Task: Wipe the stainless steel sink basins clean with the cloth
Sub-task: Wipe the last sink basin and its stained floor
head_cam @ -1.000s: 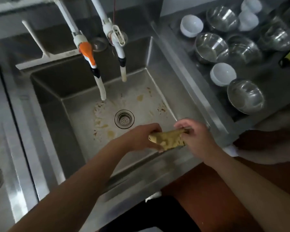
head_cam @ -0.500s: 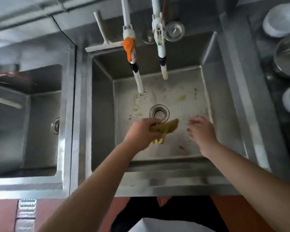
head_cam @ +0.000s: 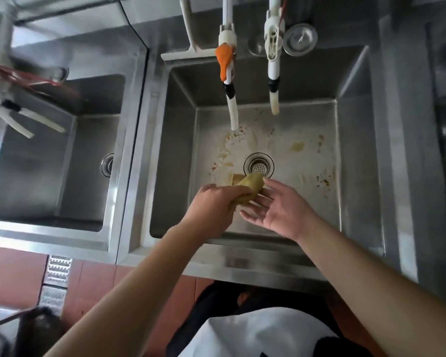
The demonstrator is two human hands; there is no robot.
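Stainless steel double sink under observation; we note two basins set side by side in the counter. Right basin (head_cam: 355, 155): floor marked with yellow-brown stains around the drain strainer (head_cam: 258, 164) and toward its right wall. Left basin (head_cam: 88, 155): floor appears free of stains, drain visible at its right side.

Yellow cloth (head_cam: 248, 187), bunched, sits above the right basin's floor, just on the near side of the drain strainer. Left hand (head_cam: 215, 206) has its grip curled round the cloth's near end. Right hand (head_cam: 281, 208) is palm-up with fingers extended and spread, fingertips touching the cloth from the right; no closed grip on that side.

Two white taps hang over the right basin from its far edge: one with an orange lever (head_cam: 224, 60), one plain white (head_cam: 273, 55). White squeegee (head_cam: 191, 47) lies on the far rim, left of the taps. Round metal drain plug (head_cam: 299, 39) rests on the far rim, right of the taps. Left basin's taps are blurred.
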